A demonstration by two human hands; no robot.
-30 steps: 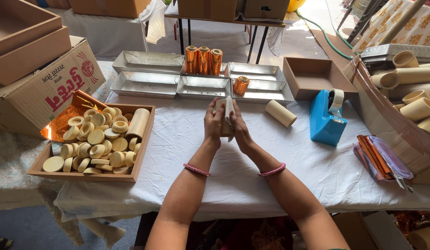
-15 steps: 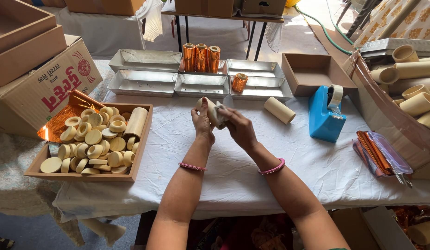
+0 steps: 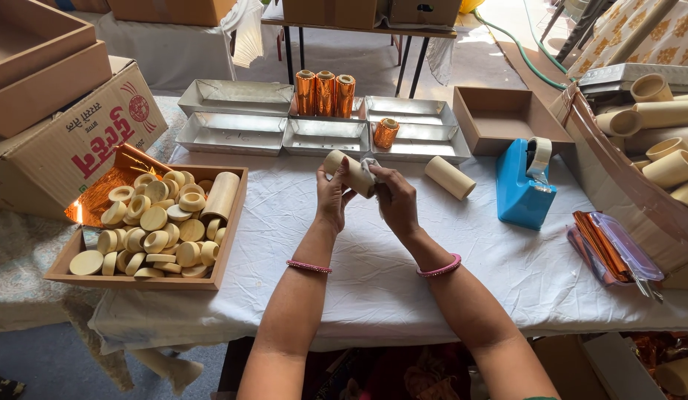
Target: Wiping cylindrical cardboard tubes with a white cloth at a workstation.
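Bamboo tube (image 3: 349,172) held above the white tablecloth (image 3: 299,230), tilted, raised near table centre. Left hand (image 3: 331,198) grips its left end from below; right hand (image 3: 394,201) closed over its right end, pressing a small pale cloth (image 3: 369,166) against it. Hands close together, both clamped on the tube. Second bamboo tube (image 3: 449,177) lies on the cloth just to the right, apart. Wooden tray (image 3: 229,244) of bamboo lids at left. Blue tape dispenser (image 3: 523,189) at right. Three copper-foiled tubes (image 3: 325,92) stand behind, among metal trays (image 3: 233,133).
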